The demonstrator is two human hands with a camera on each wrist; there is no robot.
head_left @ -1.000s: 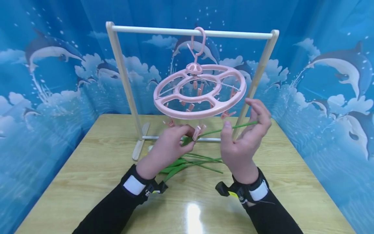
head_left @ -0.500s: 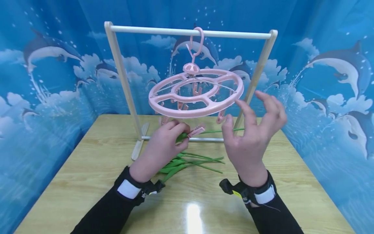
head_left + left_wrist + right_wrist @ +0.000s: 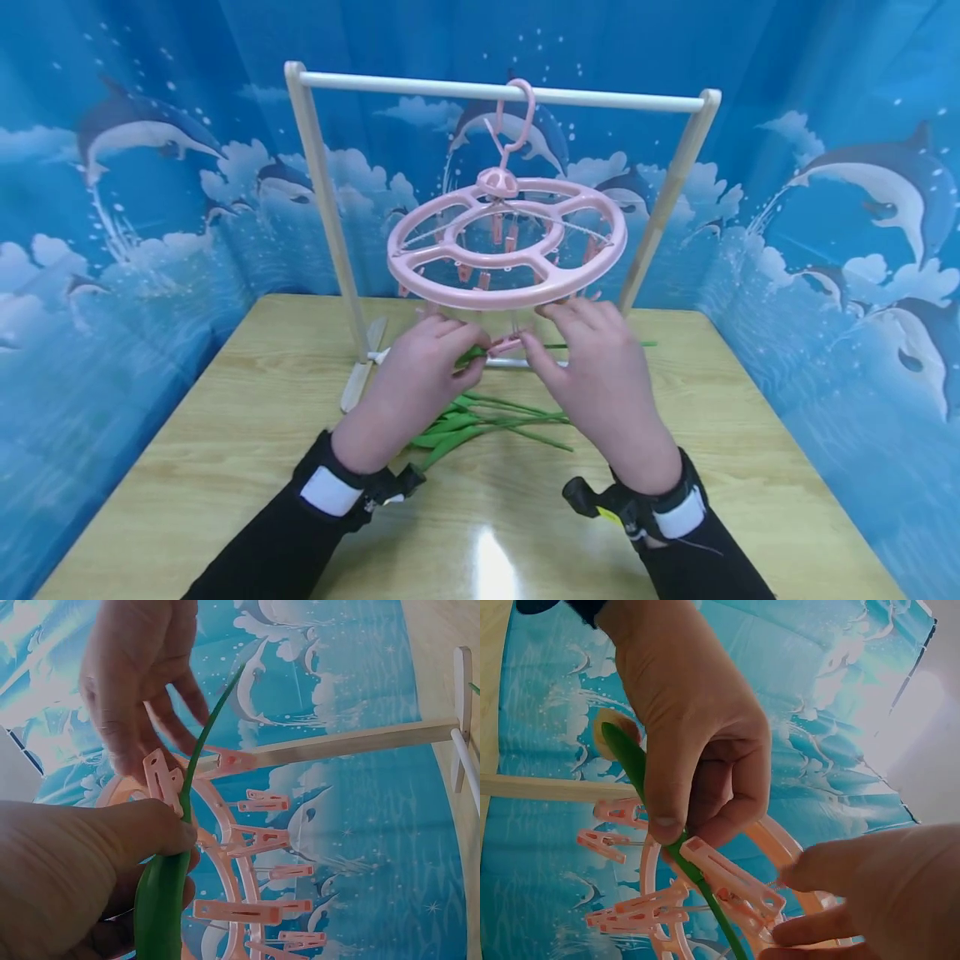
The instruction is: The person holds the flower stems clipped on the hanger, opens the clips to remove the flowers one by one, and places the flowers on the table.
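Observation:
My left hand (image 3: 423, 371) pinches a tulip (image 3: 626, 750) by its green stem, just under a pink clothespin (image 3: 504, 345) that hangs from a round pink clip hanger (image 3: 480, 297). In the right wrist view the pale bud sticks out past the left hand, and the clothespin lies against the stem. My right hand (image 3: 600, 375) is at the clothespin's other end, thumb and fingers spread apart on either side of it. The thin stem (image 3: 647, 343) runs behind the right hand. More green tulip stems (image 3: 480, 421) lie on the table below, partly hidden by the left wrist.
The hanger hooks over the top bar (image 3: 420, 87) of a wooden rack. Several other pink clothespins (image 3: 236, 911) dangle under its ring. A blue dolphin curtain (image 3: 150, 250) surrounds the wooden table (image 3: 225, 467).
My right hand let go of the stem, opened wide, then moved left to the clothespin's end. The left hand shifted slightly left with the tulip. The hanger ring tilted and swung a little.

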